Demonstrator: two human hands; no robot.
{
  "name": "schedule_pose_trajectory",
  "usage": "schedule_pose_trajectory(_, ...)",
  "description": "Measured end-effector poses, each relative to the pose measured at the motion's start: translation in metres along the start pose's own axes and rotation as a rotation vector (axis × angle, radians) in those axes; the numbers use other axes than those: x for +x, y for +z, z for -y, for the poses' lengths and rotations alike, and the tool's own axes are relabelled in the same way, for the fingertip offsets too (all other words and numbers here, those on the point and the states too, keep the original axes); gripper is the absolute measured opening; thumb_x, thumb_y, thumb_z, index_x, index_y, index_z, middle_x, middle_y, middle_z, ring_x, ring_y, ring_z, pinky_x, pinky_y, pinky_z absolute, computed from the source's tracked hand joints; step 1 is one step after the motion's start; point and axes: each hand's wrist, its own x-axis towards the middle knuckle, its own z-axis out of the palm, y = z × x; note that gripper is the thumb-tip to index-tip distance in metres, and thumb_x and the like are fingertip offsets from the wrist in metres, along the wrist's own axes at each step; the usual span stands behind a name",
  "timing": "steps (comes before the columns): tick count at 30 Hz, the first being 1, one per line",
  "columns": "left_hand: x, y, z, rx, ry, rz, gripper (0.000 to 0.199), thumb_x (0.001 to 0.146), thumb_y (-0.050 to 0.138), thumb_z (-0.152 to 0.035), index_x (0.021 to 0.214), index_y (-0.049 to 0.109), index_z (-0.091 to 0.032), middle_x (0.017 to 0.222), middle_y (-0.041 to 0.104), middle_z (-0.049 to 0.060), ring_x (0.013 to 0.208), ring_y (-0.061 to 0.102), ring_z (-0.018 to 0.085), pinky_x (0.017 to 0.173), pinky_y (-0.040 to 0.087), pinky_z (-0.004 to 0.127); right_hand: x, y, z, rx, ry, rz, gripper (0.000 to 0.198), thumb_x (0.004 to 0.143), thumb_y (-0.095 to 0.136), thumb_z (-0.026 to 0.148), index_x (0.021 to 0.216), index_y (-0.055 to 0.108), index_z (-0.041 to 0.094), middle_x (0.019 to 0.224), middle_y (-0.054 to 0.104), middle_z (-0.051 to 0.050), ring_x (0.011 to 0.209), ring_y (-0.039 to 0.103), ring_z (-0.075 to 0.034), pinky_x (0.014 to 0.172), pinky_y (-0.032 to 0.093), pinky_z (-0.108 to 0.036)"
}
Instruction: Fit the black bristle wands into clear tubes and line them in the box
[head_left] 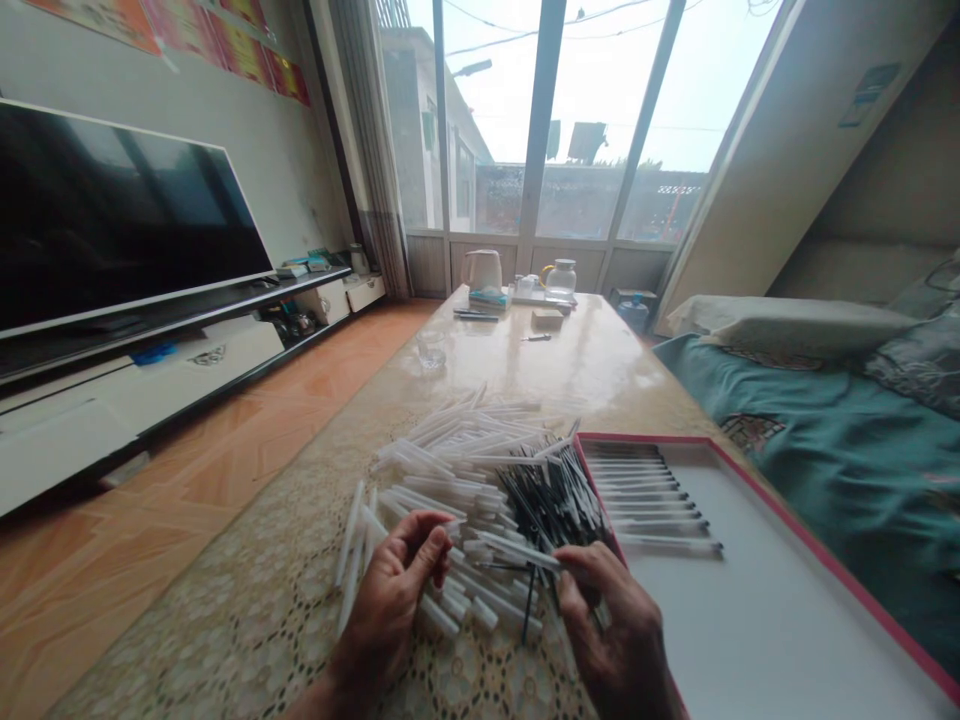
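Between the thumb and fingers of my right hand (611,620) is one end of a whitish pen barrel (516,549), which points left across the pile. My left hand (401,575) is closed, thumb against curled fingers; a small clear piece may be at the fingertips, but I cannot make it out. Under and beyond both hands lie many loose translucent white pen barrels (442,465). Thin dark refills (551,495) are heaped to their right. Several pens with dark ends lie side by side in a red-rimmed white tray (750,610) at the right.
The long table (255,580) has a patterned cover. A drinking glass (431,352), a small box (547,319) and a glass jug (561,277) stand farther off. At left is a television (127,225); a bed with a teal cover (817,430) borders the right side.
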Motion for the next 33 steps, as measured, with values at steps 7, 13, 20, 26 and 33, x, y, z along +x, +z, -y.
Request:
schedule_pose_trajectory(7, -0.003, 0.003, -0.001, 0.06, 0.03, 0.084, 0.026, 0.074, 0.07, -0.039, 0.084, 0.066, -0.016, 0.056, 0.05, -0.006, 0.05, 0.042, 0.008, 0.047, 0.035, 0.017, 0.0, 0.002, 0.004, -0.001, 0.013, 0.06, 0.014, 0.085, 0.046, 0.014, 0.091, 0.058, 0.018, 0.068, 0.055, -0.001, 0.056, 0.055, -0.014, 0.053, 0.044, -0.023)
schedule_pose_trajectory(13, -0.004, 0.003, -0.006, 0.093, 0.033, 0.152, 0.025, 0.074, 0.071, -0.039, 0.081, 0.067, -0.015, 0.05, 0.046, -0.007, 0.048, 0.039, 0.007, 0.046, 0.033, 0.017, 0.001, 0.002, 0.001, -0.031, -0.035, 0.19, 0.016, 0.089, 0.044, 0.016, 0.094, 0.059, 0.018, 0.073, 0.058, -0.003, 0.062, 0.056, -0.015, 0.056, 0.042, -0.024)
schedule_pose_trajectory(20, -0.004, 0.002, 0.001, 0.044, 0.005, 0.223, 0.03, 0.074, 0.069, -0.043, 0.083, 0.063, -0.015, 0.055, 0.054, -0.005, 0.044, 0.044, 0.007, 0.042, 0.035, 0.018, 0.005, 0.0, -0.001, -0.39, -0.353, 0.295, 0.015, 0.095, 0.042, 0.019, 0.093, 0.057, 0.019, 0.064, 0.056, 0.0, 0.056, 0.052, -0.016, 0.054, 0.031, -0.027)
schedule_pose_trajectory(26, -0.007, 0.004, 0.011, -0.024, -0.029, 0.264, 0.028, 0.075, 0.069, -0.043, 0.082, 0.062, -0.017, 0.054, 0.053, -0.005, 0.043, 0.04, 0.005, 0.041, 0.031, 0.016, 0.006, -0.001, 0.004, -0.435, -0.392, 0.302, 0.018, 0.094, 0.04, 0.017, 0.082, 0.053, 0.02, 0.063, 0.055, 0.001, 0.054, 0.052, -0.015, 0.053, 0.027, -0.028)
schedule_pose_trajectory(33, -0.018, 0.011, 0.001, 0.022, -0.014, 0.207, 0.026, 0.072, 0.072, -0.041, 0.079, 0.064, -0.017, 0.055, 0.053, -0.004, 0.046, 0.04, 0.007, 0.043, 0.031, 0.017, -0.001, 0.0, -0.003, -0.096, -0.015, 0.433, 0.031, 0.097, 0.035, 0.031, 0.071, 0.049, 0.02, 0.063, 0.057, 0.002, 0.053, 0.054, -0.011, 0.051, 0.031, -0.022)
